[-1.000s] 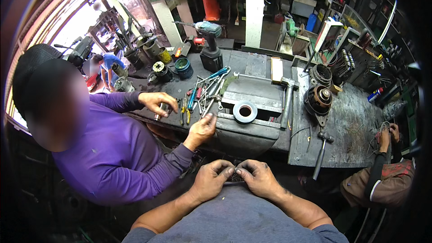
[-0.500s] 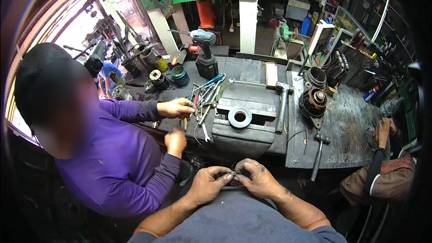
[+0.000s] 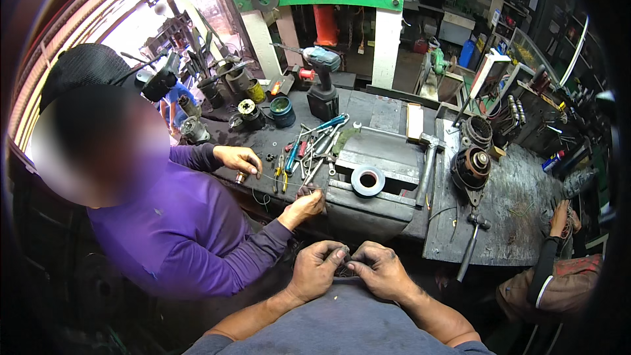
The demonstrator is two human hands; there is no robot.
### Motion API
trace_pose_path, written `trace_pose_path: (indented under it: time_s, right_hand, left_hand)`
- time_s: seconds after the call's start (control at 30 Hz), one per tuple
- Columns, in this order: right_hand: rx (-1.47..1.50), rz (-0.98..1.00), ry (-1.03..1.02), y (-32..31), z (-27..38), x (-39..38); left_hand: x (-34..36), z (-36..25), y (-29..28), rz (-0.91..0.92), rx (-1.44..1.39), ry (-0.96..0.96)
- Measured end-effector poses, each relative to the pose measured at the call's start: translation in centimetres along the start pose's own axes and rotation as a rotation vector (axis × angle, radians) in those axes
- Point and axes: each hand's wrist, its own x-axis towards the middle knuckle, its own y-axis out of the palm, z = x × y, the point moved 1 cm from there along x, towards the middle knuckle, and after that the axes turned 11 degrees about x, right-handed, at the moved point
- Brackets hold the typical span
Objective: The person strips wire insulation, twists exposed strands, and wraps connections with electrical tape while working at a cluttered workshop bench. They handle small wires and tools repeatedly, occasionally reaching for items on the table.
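Note:
Close to my body, below the bench edge, my left hand [image 3: 317, 271] and my right hand [image 3: 380, 271] meet with thumbs and forefingers pinched. Something small and dark seems to sit between the fingertips, too hidden to name. Nearest to them is a dark metal bench vise [image 3: 371, 207], with a roll of tape [image 3: 367, 181] lying across its jaws. A hammer [image 3: 429, 167] lies beside the vise on its right. Left of it is a heap of wrenches and screwdrivers [image 3: 320, 146].
At my left a co-worker in a purple shirt [image 3: 190, 236] stretches a thin wire between both hands. A cordless drill [image 3: 323, 85] stands behind the tools. To the right are a motor part [image 3: 470, 167] and another hammer [image 3: 472, 243]. Another person's hands [image 3: 560, 218] hold wires at far right.
The view has tilted and shifted. My hands stay together at the fingertips. The co-worker's right hand has moved forward to the bench edge, and the wire now shows between that person's hands.

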Motion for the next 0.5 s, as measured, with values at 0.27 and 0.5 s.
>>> trace_pose_path:
  time_s: [0.27, 0.5]
  right_hand:
    - [0.032, 0.032, 0.041, -0.9, 0.9, -0.8]
    - [0.139, -0.08, 0.052, -0.8, 0.8, 0.2]
  left_hand:
    - [0.7, 0.1, -0.4, 0.064, -0.014, -0.014]
    - [1.1, -1.8, -0.7, 0.111, 0.162, 0.223]
